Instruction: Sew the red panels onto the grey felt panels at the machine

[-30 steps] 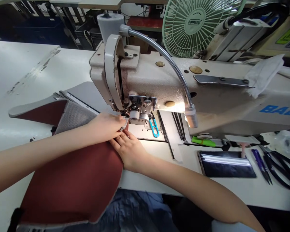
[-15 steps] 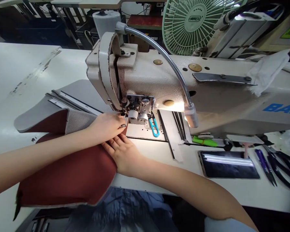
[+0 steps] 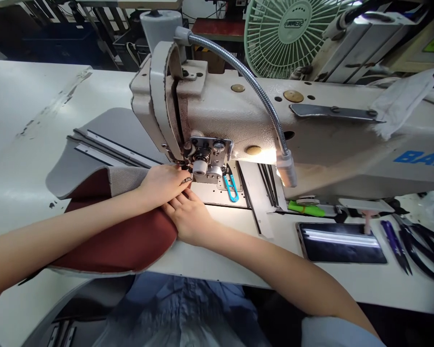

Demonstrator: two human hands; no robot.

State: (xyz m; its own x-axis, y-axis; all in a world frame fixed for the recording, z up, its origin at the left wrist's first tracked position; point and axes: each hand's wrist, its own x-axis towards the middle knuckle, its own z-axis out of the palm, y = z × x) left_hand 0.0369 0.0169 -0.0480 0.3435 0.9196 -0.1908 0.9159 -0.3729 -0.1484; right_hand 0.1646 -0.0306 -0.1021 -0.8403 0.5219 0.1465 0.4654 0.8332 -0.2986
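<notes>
Noted left hand (image 3: 164, 183) palm down on the folded fabric piece (image 3: 130, 246), close beside the needle area of the sewing machine (image 3: 238, 111), with fingers held together and a dark band around one finger. Cannot tell from this angle whether anything is pinched beneath. Noted right hand (image 3: 191, 219) just in front, nearly touching the left, with fingers extended over the near edge of the same fabric; cannot tell a grip here either. Found the fabric on the white table (image 3: 217, 265), left of the needle plate, red-brown side up before the left forearm, grey side up farther back, with a raised fold between. Recorded two pale, dark-edged strips (image 3: 119, 150) along the grey portion, running toward the machine head. Saw blue-handled snips (image 3: 234, 198) on the plate right of the needle, near thin black strips (image 3: 245, 185). Logged lit lamp (image 3: 286, 169) above these. Farther right, listed green-handled tool (image 3: 305, 208), phone (image 3: 343, 246), purple-handled tool (image 3: 392, 238) and black-handled scissors (image 3: 415, 246). Behind the machine, marked pale green fan (image 3: 271, 43).
</notes>
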